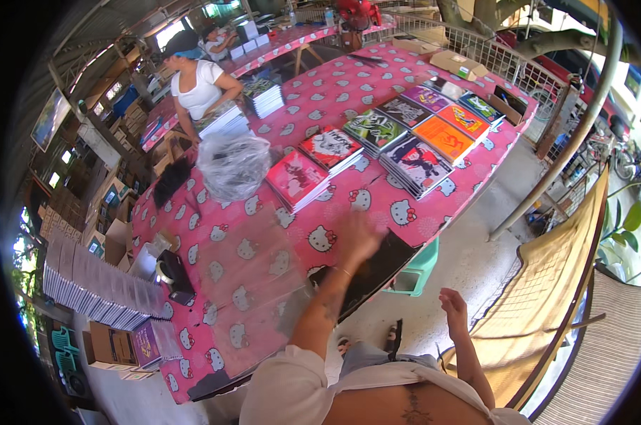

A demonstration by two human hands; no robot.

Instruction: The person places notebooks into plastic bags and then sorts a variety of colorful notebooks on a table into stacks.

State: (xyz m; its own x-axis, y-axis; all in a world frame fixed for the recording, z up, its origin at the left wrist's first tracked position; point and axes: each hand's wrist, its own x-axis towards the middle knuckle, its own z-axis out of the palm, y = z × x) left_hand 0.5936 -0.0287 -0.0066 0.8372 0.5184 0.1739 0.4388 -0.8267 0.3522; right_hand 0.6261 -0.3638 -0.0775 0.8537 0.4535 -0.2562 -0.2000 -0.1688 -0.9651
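Note:
My left hand (359, 241) reaches over the near side of the table, its fingers smeared by motion; nothing can be made out in it. It is closest to the red and pink notebooks (297, 177) and a clear plastic sheet or bag (253, 283) lying flat on the cloth. Off the table's edge, my right hand (454, 308) is raised with its fingers loosely apart and holds nothing. Beyond the sheet sits a crumpled bundle of clear plastic (233, 166). Several stacks of colourful notebooks (444, 138) stand in rows on the right.
The table wears a pink patterned cloth (363, 202). A black tape dispenser (174, 276) and a long row of plastic-wrapped notebooks (97, 283) are at the left. A person in a white shirt (196, 85) stands across the table by more stacks. A green stool (416, 269) is beneath the edge.

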